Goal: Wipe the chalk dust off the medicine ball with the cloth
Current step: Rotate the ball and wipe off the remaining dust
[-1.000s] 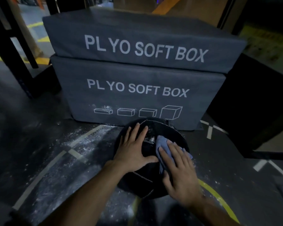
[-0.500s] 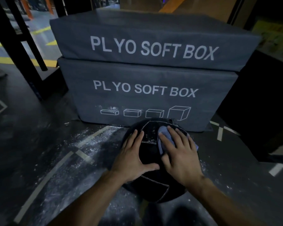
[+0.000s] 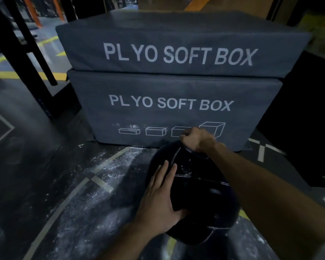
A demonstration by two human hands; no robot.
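A black medicine ball (image 3: pixel 201 196) with pale seams and a few white chalk flecks lies on the dark floor in front of the stacked boxes. My left hand (image 3: pixel 159 199) lies flat against the ball's left side, fingers straight. My right hand (image 3: pixel 197 138) curls over the ball's far top edge, pressing the blue cloth (image 3: pixel 199 154) there. Only a thin strip of the cloth shows under the hand.
Two grey soft plyo boxes (image 3: pixel 176 94) are stacked right behind the ball. White chalk dust (image 3: pixel 105 177) covers the floor to the left, across painted lines. A black rack post (image 3: pixel 26 53) stands at the left, and a dark block (image 3: pixel 298 119) at the right.
My right hand has slid the cloth from the ball's upper front face to its far top edge and curled over it. The left hand has stayed on the ball's left side.
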